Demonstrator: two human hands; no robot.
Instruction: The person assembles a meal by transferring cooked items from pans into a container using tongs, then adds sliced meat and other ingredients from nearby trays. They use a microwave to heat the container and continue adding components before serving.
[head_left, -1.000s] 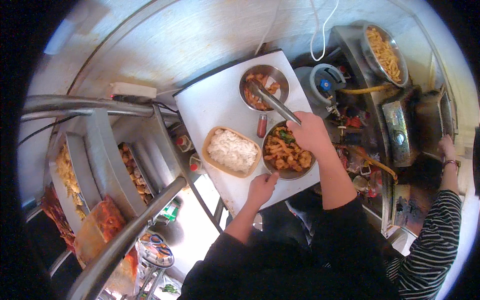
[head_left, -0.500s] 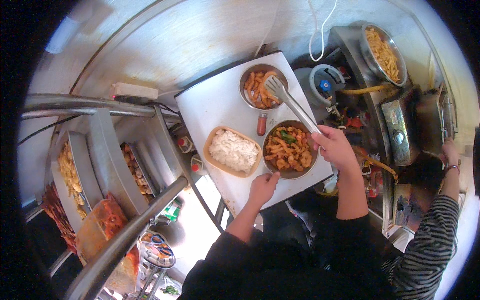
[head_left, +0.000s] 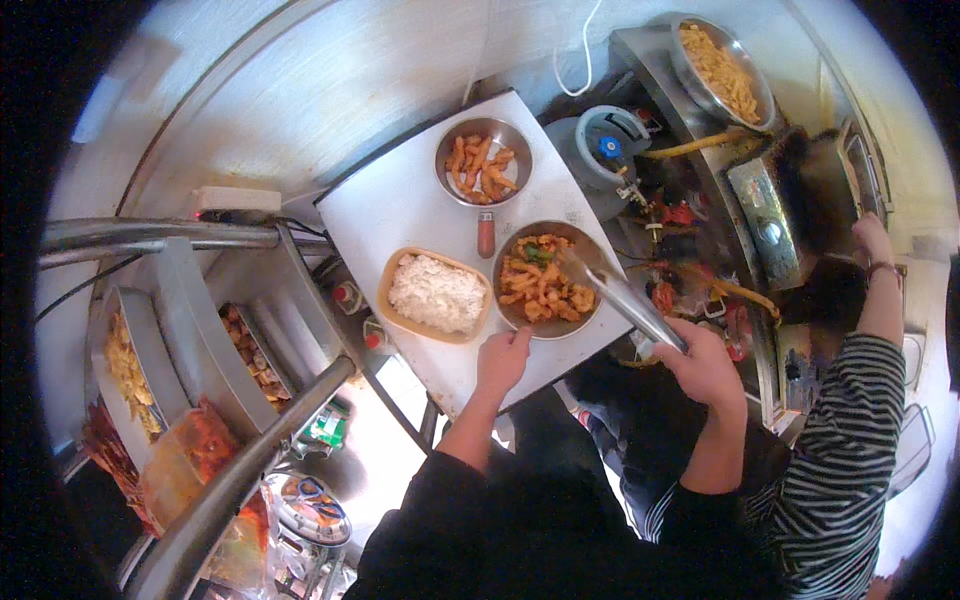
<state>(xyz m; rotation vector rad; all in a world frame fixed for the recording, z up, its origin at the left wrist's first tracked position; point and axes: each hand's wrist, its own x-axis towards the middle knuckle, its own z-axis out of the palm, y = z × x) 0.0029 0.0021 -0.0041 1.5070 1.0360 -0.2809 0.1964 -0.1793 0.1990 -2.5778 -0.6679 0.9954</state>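
My right hand (head_left: 703,365) is closed around metal tongs (head_left: 640,312). Their blurred tips reach into the near round steel pan (head_left: 577,328), among saucy fried strips (head_left: 545,285) with some green and red bits. At that pan's near-left rim, my left hand (head_left: 503,362) is closed, thumb along the edge; whatever grip lies inside the fist is hidden. Left of the pan sits a tan tub (head_left: 395,318) of white rice (head_left: 437,292). Farther back stands a second pan (head_left: 443,160) with a red handle (head_left: 486,238), holding several orange-brown fried strips (head_left: 482,170).
Everything stands on a small white table (head_left: 370,205). To its right are a grey gas cylinder (head_left: 590,165), hoses and a stove, with a bowl of fries (head_left: 722,72) behind. A co-worker's striped sleeve (head_left: 845,450) reaches in there. Metal rails (head_left: 250,440) and food trays line the left.
The tongs have swung from above the far pan down into the near pan, and my right hand has drawn back nearer. My left hand stays at the near pan's rim.
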